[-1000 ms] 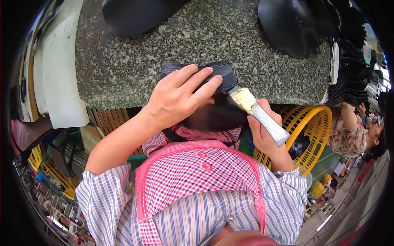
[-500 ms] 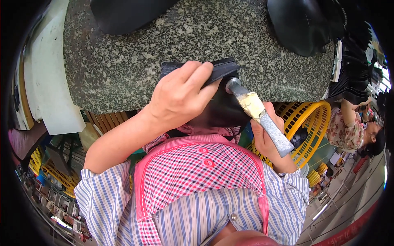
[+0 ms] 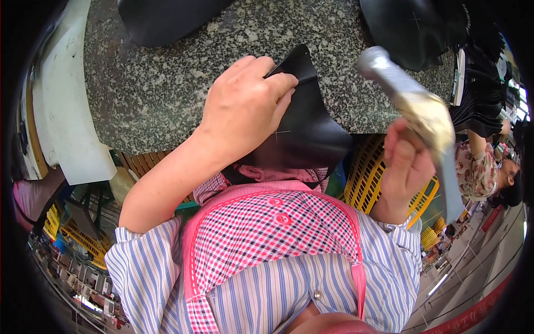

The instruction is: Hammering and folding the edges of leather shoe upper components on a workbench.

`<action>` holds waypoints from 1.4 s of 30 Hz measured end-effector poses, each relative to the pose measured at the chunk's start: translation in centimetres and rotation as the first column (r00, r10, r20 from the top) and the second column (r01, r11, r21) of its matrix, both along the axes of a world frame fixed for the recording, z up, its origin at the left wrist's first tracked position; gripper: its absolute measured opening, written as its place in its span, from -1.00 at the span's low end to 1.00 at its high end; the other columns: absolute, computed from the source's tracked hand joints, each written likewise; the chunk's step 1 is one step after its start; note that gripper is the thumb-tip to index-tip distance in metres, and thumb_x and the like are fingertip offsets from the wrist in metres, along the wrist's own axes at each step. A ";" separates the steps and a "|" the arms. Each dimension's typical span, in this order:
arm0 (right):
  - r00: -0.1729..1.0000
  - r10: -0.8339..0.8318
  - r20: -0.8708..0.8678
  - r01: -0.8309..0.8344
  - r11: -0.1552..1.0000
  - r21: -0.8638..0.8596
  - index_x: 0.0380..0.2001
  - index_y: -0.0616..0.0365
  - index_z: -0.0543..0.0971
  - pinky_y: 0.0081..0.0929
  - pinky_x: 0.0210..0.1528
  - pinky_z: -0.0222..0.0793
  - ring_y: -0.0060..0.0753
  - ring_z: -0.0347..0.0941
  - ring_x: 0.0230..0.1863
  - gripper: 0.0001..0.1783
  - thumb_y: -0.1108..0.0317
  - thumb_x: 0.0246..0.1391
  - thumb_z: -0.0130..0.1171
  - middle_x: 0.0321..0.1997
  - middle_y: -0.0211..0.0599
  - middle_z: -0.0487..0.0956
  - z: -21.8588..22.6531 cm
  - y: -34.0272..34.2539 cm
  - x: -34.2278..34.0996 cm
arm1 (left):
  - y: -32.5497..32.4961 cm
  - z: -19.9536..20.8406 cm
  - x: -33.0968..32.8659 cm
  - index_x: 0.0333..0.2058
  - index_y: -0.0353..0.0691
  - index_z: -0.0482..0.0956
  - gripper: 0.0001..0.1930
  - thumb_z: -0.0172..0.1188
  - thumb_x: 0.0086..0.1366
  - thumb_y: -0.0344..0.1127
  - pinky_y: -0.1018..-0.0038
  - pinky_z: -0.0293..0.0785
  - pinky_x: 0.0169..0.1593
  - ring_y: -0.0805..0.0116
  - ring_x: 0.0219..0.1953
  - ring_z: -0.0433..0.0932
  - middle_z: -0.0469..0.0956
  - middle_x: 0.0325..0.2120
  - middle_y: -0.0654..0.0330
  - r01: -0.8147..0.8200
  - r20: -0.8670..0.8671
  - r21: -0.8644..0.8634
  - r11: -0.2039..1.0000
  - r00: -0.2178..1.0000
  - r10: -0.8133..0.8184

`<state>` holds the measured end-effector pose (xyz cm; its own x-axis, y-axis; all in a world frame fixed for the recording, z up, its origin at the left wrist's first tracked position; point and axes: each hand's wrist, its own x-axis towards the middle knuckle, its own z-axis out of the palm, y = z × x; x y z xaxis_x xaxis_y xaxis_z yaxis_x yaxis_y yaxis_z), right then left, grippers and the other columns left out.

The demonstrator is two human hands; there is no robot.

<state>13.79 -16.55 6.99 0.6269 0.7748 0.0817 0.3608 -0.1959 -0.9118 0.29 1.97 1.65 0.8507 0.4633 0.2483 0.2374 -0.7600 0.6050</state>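
Below the bench's near edge on the right, a round yellow plastic lattice basket (image 3: 365, 175) is standing partly behind the right hand (image 3: 406, 167); I cannot tell what it is holding. More yellow plastic baskets (image 3: 83, 242) are showing small at the lower left.

A red band (image 3: 473, 317) at the near right is carrying pale writing, and two round red badges (image 3: 282, 218) on the pink checked apron (image 3: 261, 236) are bearing small marks.

The left hand (image 3: 245, 103) is clamping the far edge of a smooth black leather-like piece (image 3: 311, 131), marked with a pale cross and hanging over the near edge of the speckled grey stone bench (image 3: 161, 94). The right hand is gripping a blurred grey metal hammer with a yellow-wrapped middle (image 3: 425, 114), apart from the piece.
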 end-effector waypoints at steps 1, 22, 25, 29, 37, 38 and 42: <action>0.999 0.019 -0.047 -0.013 0.992 0.124 -0.10 0.39 0.38 -0.41 0.06 0.26 -0.17 0.37 0.00 -0.70 0.42 0.14 -0.08 -0.06 -0.18 0.45 -0.3 0.3 -0.2 | 0.0 0.0 0.1 -0.47 -0.19 0.60 -0.89 0.24 -0.06 -0.39 0.42 0.42 -0.34 0.26 -0.45 0.43 0.39 -0.59 0.21 0.006 0.005 0.004 1.000 1.000 -0.006; 0.912 0.318 0.258 -0.173 0.870 -0.463 -0.41 0.22 0.37 -0.31 -0.59 0.35 -0.02 0.46 -0.59 -0.80 0.40 -0.05 0.17 -0.64 -0.09 0.44 -1.6 2.5 -0.2 | 1.4 -1.0 -3.2 -0.41 -0.31 0.58 -0.71 0.17 -0.23 -0.43 0.41 0.48 -0.40 0.22 -0.37 0.49 0.46 -0.39 0.10 0.317 0.156 0.367 0.874 0.906 -0.394; 0.901 0.321 0.291 -0.171 0.881 -0.442 -0.39 0.23 0.39 -0.32 -0.59 0.35 -0.02 0.46 -0.59 -0.81 0.42 -0.05 0.16 -0.63 -0.08 0.43 -1.7 2.3 -0.6 | 0.5 -1.4 -3.4 -0.39 -0.34 0.58 -0.67 0.16 -0.26 -0.42 0.45 0.47 -0.42 0.24 -0.39 0.47 0.45 -0.39 0.09 0.219 0.160 0.421 0.880 0.937 -0.310; 0.853 0.352 0.386 -0.162 0.881 -0.445 -0.41 0.23 0.41 -0.39 -0.57 0.36 -0.09 0.47 -0.60 -0.85 0.44 -0.04 0.15 -0.62 -0.11 0.44 -1.4 2.3 -0.5 | 1.0 -1.3 -2.9 -0.39 -0.30 0.59 -0.73 0.19 -0.19 -0.46 0.45 0.43 -0.44 0.25 -0.47 0.45 0.43 -0.50 0.14 0.185 0.174 0.203 0.961 0.959 -0.222; 0.889 0.280 0.362 -0.198 0.949 -0.247 -0.30 0.23 0.49 -0.47 -0.47 0.40 -0.23 0.53 -0.50 -0.82 0.38 0.01 0.11 -0.43 -0.14 0.54 -0.8 4.6 0.7 | 2.5 -0.1 -1.1 -0.45 -0.17 0.62 -0.86 0.25 -0.08 -0.44 0.39 0.38 -0.45 0.23 -0.52 0.45 0.41 -0.63 0.18 0.089 0.006 -0.129 0.988 0.996 -0.089; 0.840 0.452 0.300 -0.204 0.776 -0.597 -0.32 0.19 0.49 -0.46 -0.47 0.40 -0.20 0.53 -0.50 -0.83 0.38 -0.01 0.14 -0.42 -0.13 0.53 0.0 4.9 0.7 | 2.5 -0.2 -1.3 -0.44 -0.17 0.62 -0.86 0.24 -0.08 -0.45 0.39 0.38 -0.45 0.23 -0.52 0.45 0.42 -0.63 0.18 0.090 -0.004 -0.153 0.984 0.996 -0.092; 0.893 0.257 0.369 -0.181 0.957 -0.227 -0.26 0.30 0.45 -0.59 -0.50 0.29 -0.60 0.39 -0.51 -0.84 0.44 0.13 -0.03 -0.51 -0.35 0.50 0.8 5.2 0.3 | 2.5 -0.2 -1.5 -0.45 -0.17 0.62 -0.85 0.25 -0.10 -0.45 0.38 0.39 -0.45 0.22 -0.51 0.46 0.41 -0.63 0.18 0.110 0.036 -0.148 0.983 0.994 -0.106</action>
<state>14.08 -11.33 7.79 0.3862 0.9133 0.1290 0.7331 -0.2190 -0.6439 -1.19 4.48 1.47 0.8912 0.4032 0.2076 0.1402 -0.6803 0.7194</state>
